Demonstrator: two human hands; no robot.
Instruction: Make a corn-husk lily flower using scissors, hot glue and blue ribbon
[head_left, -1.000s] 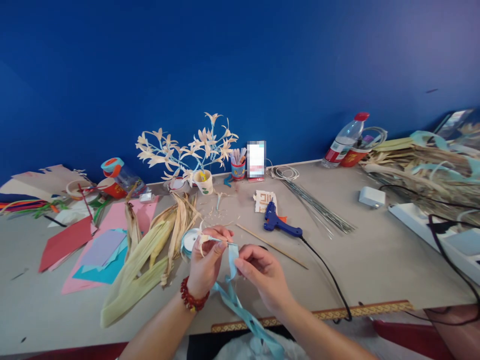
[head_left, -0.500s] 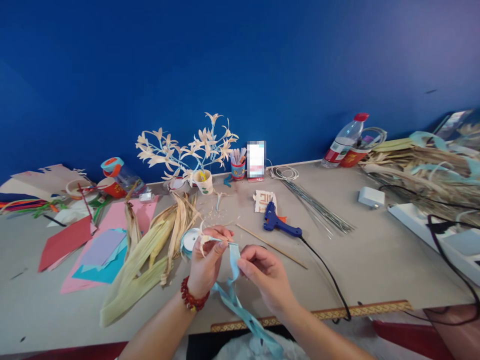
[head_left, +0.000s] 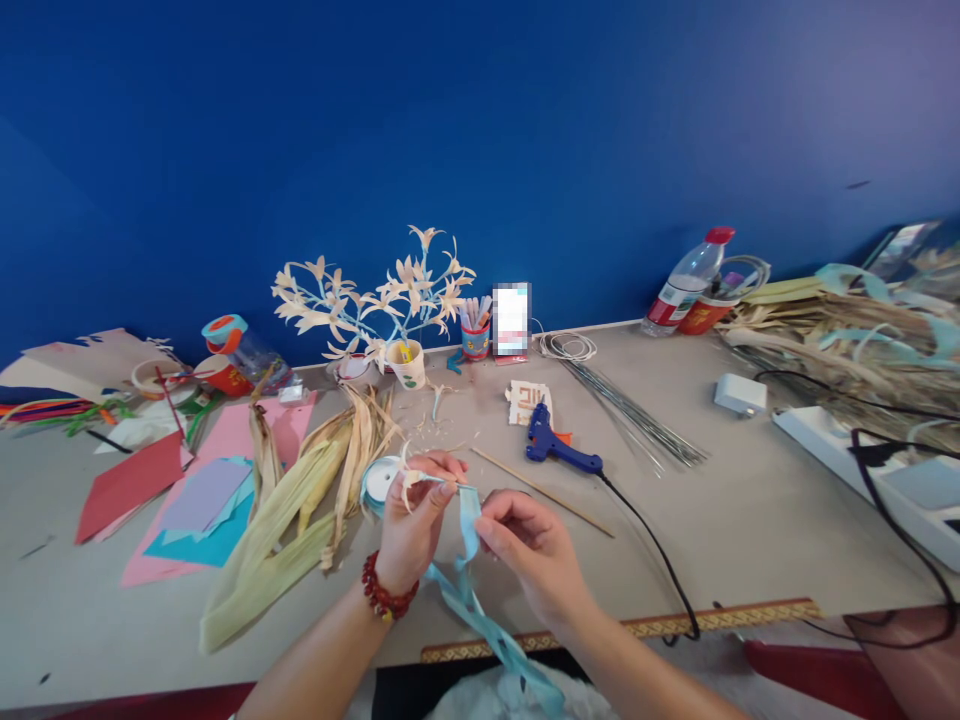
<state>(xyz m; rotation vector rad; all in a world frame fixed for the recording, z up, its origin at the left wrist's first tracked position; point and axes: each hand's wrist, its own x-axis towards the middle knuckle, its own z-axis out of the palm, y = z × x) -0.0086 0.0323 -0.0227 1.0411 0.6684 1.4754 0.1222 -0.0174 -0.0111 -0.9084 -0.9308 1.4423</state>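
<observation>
The table (head_left: 697,540) carries the materials, with corn husks (head_left: 247,590) lying left of the hands. The light-blue ribbon (head_left: 491,635) hangs between the hands, twists, and runs over the table's front edge; its slack could snag there, or a twist could work upward and leave a crease. The right hand (head_left: 525,540) pinches the ribbon's edge between thumb and fingers; too hard a pull would probably drag it askew. The left hand (head_left: 420,510), raised above the table, is closed narrowly on the flower's stem (head_left: 431,478); a loose pinch would let this roll. The glue gun (head_left: 559,450) lies beyond the right hand, well apart; an outward sweep of the arm could catch its cord (head_left: 649,535). The pale flower (head_left: 409,480) sits beside the left thumb, where a tighter grip could crush its petals. The slender stem tip meets the ribbon's upper end and could bend under tension.
</observation>
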